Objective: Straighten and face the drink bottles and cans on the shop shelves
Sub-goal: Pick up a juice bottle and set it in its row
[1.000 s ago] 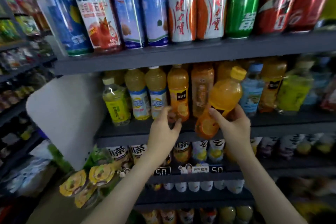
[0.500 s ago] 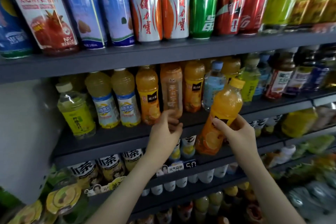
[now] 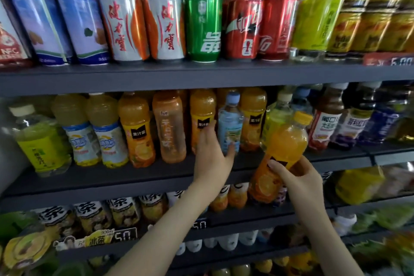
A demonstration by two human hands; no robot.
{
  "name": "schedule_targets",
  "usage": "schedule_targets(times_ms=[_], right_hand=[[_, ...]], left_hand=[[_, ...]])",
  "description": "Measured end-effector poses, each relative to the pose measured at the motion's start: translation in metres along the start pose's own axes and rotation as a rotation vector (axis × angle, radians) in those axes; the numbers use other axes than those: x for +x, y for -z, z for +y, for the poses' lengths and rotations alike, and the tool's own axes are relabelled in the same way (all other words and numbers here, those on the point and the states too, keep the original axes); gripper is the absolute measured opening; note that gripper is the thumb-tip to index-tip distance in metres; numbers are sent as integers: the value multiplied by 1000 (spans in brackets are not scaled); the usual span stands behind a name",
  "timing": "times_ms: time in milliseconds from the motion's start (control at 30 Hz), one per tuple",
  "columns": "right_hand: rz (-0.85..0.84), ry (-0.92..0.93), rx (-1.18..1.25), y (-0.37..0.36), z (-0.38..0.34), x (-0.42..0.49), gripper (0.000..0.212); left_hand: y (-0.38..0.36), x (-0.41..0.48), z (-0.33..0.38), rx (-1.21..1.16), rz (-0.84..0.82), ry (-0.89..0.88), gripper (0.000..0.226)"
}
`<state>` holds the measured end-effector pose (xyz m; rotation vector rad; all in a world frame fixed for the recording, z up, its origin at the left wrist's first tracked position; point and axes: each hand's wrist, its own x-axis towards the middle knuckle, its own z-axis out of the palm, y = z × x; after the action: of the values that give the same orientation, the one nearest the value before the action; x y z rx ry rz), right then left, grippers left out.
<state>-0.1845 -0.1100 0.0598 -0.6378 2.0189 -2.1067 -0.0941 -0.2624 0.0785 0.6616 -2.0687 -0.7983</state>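
An orange juice bottle (image 3: pixel 284 148), yellow-capped, black-labelled and tilted with its cap to the right, is gripped low by the right hand (image 3: pixel 300 184) before the middle shelf (image 3: pixel 112 177). Beyond, the left hand (image 3: pixel 210 157) is raised with nearly straight fingers, its thumb laid on a pale blue bottle (image 3: pixel 230 123).

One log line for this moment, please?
right hand: holds orange juice bottle, tilted | left hand: open, at pale blue bottle

Left hand (image 3: pixel 210 157) reaches up, fingers straight, thumb spread; right hand (image 3: pixel 300 178) grips an orange bottle (image 3: pixel 284 141).
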Motion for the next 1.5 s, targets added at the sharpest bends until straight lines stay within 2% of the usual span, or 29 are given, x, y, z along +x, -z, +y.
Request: schedule_targets(times_ms=[167,333,467,567,633,867,933,1000,1100,1233,1400,1500], right_hand=[[-81,38,18,19,3,29,24],[-127,118,81,17,-1,43,28],[-149,125,84,7,4,51,33],[-188,150,48,1,5,56,46],[-226,171,23,-5,5,59,49],[-362,225,-178,-47,1,71,54],[-386,220,-196,-59,2,72,63],[-347,274,-284,-69,8,71,73],[-189,405,-505,-80,18,61,80],[-97,386,-439,-93,16,53,77],[-26,386,-604,-110,13,55,67],[9,425,-508,-110,6,45,65]], left_hand=[[-42,34,20,346,300,-64,80],[-53,52,25,487,242,28,75],[-50,42,25,354,262,65,69],[-38,18,25,13,172,87,61],[-24,2,27,-115,147,125,62],[42,-23,19,-180,186,176,74],[56,-25,16,-160,184,187,73],[68,-26,12,-141,187,198,67],[80,-27,4,-106,200,211,67],[89,-27,-6,-71,200,226,70],[96,-28,-12,-74,161,235,69],[99,-27,-12,-68,109,215,70]])
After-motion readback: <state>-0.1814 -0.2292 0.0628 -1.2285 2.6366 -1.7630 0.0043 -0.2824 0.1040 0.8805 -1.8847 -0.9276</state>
